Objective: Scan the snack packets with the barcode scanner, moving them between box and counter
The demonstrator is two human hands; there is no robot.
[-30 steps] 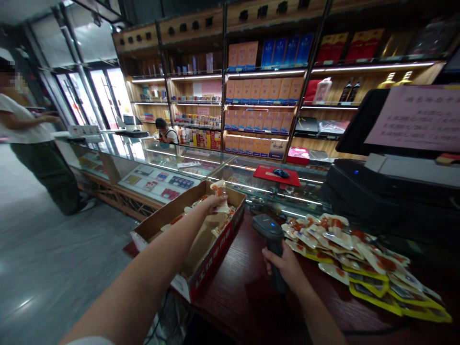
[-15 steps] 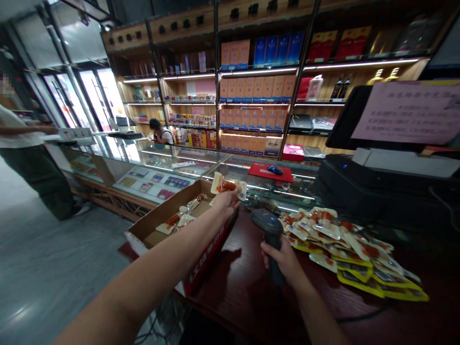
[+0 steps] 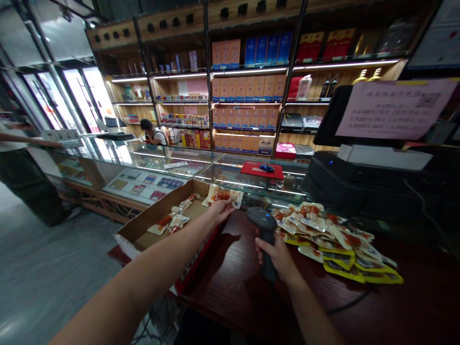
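Red snack packet [image 3: 223,196] in left hand [image 3: 220,211], scanner [image 3: 265,234] in right hand [image 3: 276,254]

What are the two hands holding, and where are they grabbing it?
The left hand holds a snack packet by its lower edge. The right hand grips a scanner around its handle, below the head.

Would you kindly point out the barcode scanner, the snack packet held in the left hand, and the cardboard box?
barcode scanner [image 3: 261,218]: head view, on its dark head.
snack packet [image 3: 223,195]: head view, on its red middle.
cardboard box [image 3: 143,223]: head view, on its left inner wall.
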